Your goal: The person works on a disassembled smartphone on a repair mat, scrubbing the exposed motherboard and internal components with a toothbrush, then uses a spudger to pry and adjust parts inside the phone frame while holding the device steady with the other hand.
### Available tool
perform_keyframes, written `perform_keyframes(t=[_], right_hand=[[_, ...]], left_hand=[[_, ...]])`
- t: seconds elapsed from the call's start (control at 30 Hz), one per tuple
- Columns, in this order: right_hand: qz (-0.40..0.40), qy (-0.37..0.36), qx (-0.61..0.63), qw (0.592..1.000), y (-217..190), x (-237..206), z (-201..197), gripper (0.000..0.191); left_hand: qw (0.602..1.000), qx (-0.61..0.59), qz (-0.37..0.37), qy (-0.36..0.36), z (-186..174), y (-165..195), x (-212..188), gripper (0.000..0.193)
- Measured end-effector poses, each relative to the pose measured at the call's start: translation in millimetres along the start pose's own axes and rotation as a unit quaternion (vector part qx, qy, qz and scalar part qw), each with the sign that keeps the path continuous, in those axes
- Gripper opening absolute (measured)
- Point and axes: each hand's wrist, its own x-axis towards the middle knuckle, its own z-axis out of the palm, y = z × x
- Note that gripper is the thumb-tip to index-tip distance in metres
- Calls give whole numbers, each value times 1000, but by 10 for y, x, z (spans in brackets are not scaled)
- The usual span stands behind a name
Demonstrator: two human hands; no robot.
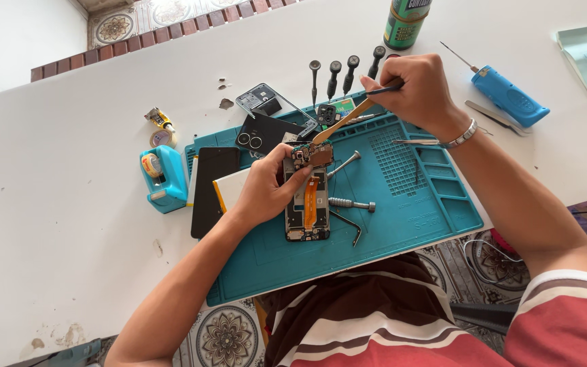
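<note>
An opened phone lies on a teal work mat, its orange flex cable and circuit board showing. My left hand rests on the phone's left side and pins its upper part with the fingers. My right hand grips a wooden-handled brush like a pen. The brush tip touches the circuit board at the phone's top end.
Black phone parts, a back cover and a frame lie at the mat's left. Several screwdrivers stand behind it; two more and tweezers lie on it. A blue tape dispenser, green can and blue tool sit around.
</note>
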Motion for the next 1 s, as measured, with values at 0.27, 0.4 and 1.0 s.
perform_keyframes(t=[0.27, 0.4, 1.0], right_hand=[[-34, -26, -7, 999, -119, -34, 106, 41], [-12, -31, 10, 999, -22, 9, 27, 37], [1, -23, 13, 1000, 45, 15, -3, 37]], left_hand=[[1000, 5, -7, -4, -7, 10, 4, 19], [1000, -4, -10, -2, 0, 8, 9, 19], [1000, 5, -7, -1, -20, 13, 17, 19]])
